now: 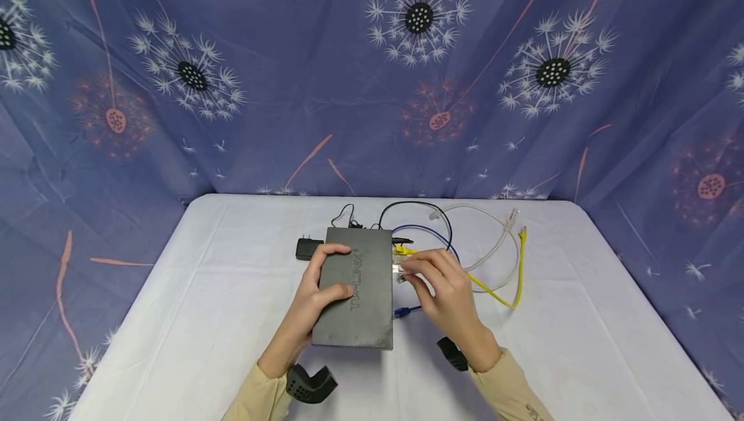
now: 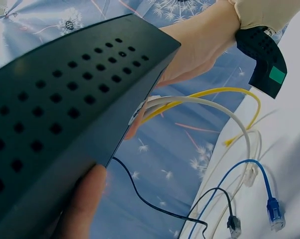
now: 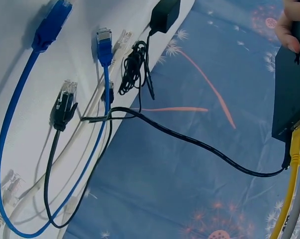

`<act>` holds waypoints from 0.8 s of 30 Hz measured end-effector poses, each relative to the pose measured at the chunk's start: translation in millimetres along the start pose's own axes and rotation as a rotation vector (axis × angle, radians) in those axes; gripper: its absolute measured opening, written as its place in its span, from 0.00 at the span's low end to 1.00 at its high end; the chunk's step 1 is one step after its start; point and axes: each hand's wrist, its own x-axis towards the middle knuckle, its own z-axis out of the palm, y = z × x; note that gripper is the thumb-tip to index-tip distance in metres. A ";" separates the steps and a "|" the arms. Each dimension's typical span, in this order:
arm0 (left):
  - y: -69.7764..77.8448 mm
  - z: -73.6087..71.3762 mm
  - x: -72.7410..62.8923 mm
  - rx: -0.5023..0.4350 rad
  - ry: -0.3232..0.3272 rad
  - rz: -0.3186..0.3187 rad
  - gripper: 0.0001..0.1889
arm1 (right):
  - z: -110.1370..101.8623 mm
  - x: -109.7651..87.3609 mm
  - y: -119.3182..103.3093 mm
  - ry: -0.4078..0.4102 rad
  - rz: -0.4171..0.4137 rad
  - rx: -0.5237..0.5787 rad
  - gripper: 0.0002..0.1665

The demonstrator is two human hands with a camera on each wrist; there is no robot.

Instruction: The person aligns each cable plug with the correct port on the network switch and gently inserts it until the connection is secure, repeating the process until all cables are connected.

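A black TP-LINK network switch (image 1: 372,318) is held above the table by my left hand (image 1: 308,301), with thumb and index finger on its top face. At the switch's right side, my right hand (image 1: 450,288) pinches the plug end of a whitish network cable (image 2: 199,101), fingertips right at the port edge. A yellow network cable (image 3: 293,172) is plugged into the same side, beside a grey cable (image 3: 295,199). The black power cord (image 3: 204,145) also runs into this side. In the left wrist view the vented wall (image 2: 65,99) of the switch fills the left part.
A black power adapter (image 1: 308,248) lies left of the switch on the white table (image 1: 174,318). Blue network cable (image 3: 15,104) and black network cable (image 3: 48,169) lie loose, their plugs free. More white cable (image 1: 488,211) loops at the back right. A patterned curtain (image 1: 314,85) hangs behind.
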 end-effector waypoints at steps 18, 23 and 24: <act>1.2 3.3 1.2 0.024 -0.026 -0.015 0.29 | 0.9 0.3 3.2 0.045 -0.023 0.066 0.07; 2.3 2.6 1.9 0.038 -0.044 -0.014 0.29 | 1.6 1.1 3.3 0.063 -0.052 0.055 0.10; 2.5 2.4 2.0 0.039 -0.046 -0.013 0.29 | 1.6 1.2 3.2 0.064 -0.056 0.053 0.10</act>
